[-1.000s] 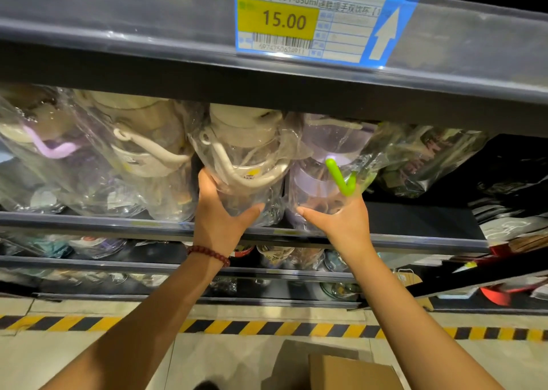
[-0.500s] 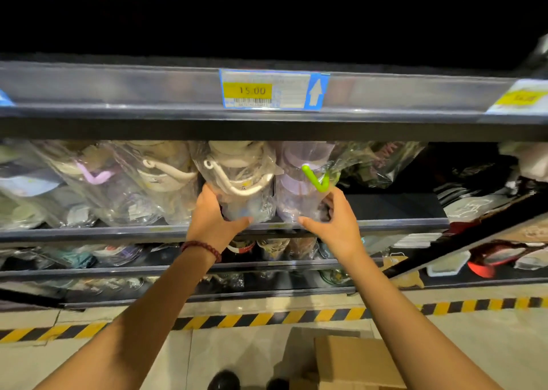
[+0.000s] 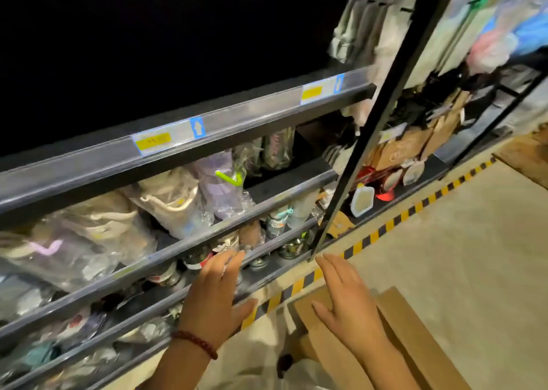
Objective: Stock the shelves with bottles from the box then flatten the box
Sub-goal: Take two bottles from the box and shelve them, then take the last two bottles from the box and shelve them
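Both hands, left hand (image 3: 218, 296) and right hand (image 3: 345, 297), have released the bottles (image 3: 189, 202)

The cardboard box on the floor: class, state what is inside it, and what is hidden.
The cardboard box shows only brown flaps and outer panels. The right hand hovers open above it, covering part. Its interior is not visible, so whether any bottles remain cannot be told.

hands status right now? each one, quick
Left hand: open, fingers spread, holding nothing, in front of the lower shelf rails.
Right hand: open, holding nothing, above the cardboard box.
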Available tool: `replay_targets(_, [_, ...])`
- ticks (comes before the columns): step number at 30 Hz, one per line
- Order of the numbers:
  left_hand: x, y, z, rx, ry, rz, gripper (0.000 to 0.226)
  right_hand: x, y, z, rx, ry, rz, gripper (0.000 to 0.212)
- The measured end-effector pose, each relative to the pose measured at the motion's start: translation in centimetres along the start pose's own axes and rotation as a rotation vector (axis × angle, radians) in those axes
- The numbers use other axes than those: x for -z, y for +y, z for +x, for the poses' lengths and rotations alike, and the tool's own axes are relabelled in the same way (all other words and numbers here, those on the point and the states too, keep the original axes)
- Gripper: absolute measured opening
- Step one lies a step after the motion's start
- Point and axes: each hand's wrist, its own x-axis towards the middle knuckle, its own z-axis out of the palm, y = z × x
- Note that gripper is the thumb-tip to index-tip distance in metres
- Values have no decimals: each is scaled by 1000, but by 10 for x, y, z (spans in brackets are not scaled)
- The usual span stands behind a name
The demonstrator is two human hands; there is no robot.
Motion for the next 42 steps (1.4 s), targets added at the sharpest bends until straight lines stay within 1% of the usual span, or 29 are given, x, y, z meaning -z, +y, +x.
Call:
replay_targets(2, [1,19,-4,-166,-48,102,86,-8,-4,-39,-90,53,-25,74])
replay_targets(4, [-1,30,-10,-306,-82,151,88,-21,-10,-72,-224,48,-16,75])
replay_targets(7, [-5,39,-22,-460,-185,239,96,-47,-16,-114,-428,30,33,77])
replay_targets(10, [-12,53,-35,-613,-286,292,103,-59,-30,-152,-581,67,47,73])
replay_targets(12, [-18,68,-46,-697,-352,338,105,-64,-37,-178,-684,92,48,72])
replay_targets(14, [-26,83,-57,-783,-383,319,105,-67,-42,-205,-781,98,61,72])
replay_targets(17, [-50,103,-70,-881,-532,268,96,-72,-43,-244,-906,114,96,74])
replay_targets(20, [-73,132,-80,-978,-575,273,95,-71,-35,-277,-1026,145,113,77])
replay_targets(23, [-92,169,-86,-1044,-631,299,93,-65,-19,-303,-1103,177,146,74])
replay_targets(26, [-118,213,-90,-1089,-669,318,92,-56,7,-331,-1168,230,168,73])
replay_targets(28, [-137,246,-95,-1115,-681,295,90,-50,27,-351,-1216,278,176,68])
replay_targets(30, [-155,274,-103,-1137,-651,243,85,-45,49,-368,-1256,309,172,63])
replay_targets(32, [-171,295,-109,-1140,-628,238,83,-44,69,-381,-1294,286,182,64])
replay_targets(35, [-194,319,-111,-1083,-693,259,89,-53,98,-388,-1286,276,258,61])
replay_targets(37, [-214,331,-106,-1036,-748,276,86,-64,121,-386,-1277,262,328,60])
replay_targets(40, [-256,341,-92,-911,-852,264,77,-92,162,-377,-1246,185,413,65])
replay_targets(42, [-294,343,-82,-822,-913,275,79,-120,193,-365,-1228,138,472,67])
